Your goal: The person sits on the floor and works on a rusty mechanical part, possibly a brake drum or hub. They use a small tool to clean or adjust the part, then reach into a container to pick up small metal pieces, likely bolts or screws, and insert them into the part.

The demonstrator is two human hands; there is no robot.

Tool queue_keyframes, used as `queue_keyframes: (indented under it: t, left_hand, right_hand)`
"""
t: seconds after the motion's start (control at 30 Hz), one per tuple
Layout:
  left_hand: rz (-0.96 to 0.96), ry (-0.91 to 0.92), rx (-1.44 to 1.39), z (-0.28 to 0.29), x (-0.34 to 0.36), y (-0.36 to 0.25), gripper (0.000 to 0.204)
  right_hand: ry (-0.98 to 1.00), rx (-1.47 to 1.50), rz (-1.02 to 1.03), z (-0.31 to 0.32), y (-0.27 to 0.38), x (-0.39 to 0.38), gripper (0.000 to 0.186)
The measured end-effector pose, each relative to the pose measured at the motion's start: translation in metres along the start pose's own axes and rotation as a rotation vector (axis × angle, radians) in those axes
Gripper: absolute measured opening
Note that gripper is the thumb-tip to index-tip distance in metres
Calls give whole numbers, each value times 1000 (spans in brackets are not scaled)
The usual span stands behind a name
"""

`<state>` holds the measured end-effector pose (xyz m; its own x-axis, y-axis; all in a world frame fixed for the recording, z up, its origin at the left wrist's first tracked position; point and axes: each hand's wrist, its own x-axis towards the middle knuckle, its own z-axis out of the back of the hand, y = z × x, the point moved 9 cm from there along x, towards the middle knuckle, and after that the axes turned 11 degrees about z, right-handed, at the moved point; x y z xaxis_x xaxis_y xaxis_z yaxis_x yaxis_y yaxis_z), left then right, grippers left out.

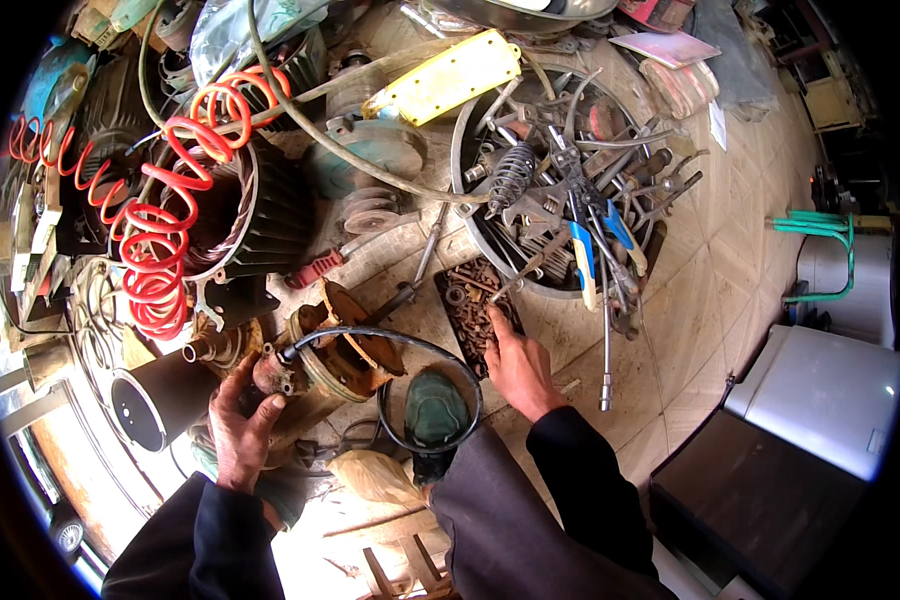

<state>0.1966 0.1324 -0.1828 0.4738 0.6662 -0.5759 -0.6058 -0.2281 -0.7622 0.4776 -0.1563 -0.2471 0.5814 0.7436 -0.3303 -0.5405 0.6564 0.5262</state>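
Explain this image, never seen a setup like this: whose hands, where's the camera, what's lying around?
No robot here: these are a person's bare hands. The one picture comes from the left of two fisheye cameras worn on the head, looking down, so edges bend.

The left hand is against a small rusty fitting, where a black cable ends. The right hand reaches into a dark tray of rusty hardware; whether its grip has closed on a piece is unclear.

On the tiled floor are a round basin heaped with tools and a yellow strip-shaped box. A red coiled hose is at left.
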Motion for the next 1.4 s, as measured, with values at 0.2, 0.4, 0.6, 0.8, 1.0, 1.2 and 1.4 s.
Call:
queue_keyframes:
  t: [0.2,0.4,0.6,0.8,1.0,1.2,1.4]
  left_hand:
    - [-10,-31,-36,3,-1,4,68]
    - [17,-26,-34,2,-1,3,66]
    - [-1,-13,-35,1,-1,2,66]
    - [3,-36,11,3,-2,-2,67]
    - [46,51,37,-2,-1,-2,70]
    - [20,-11,14,0,-1,0,68]
    - [2,8,57,3,1,4,69]
  right_hand:
    - [-69,43,124,-10,-1,-28,53]
    - [-98,109,-26,16,0,0,43]
    - [-84,7,-9,3,-6,3,46]
    - [-200,62,94,15,-2,-5,44]
    - [-51,47,63,16,19,44,50]
    - [-150,35,196,1,14,18,44]
    - [-283,68,256,7,13,-12,39]
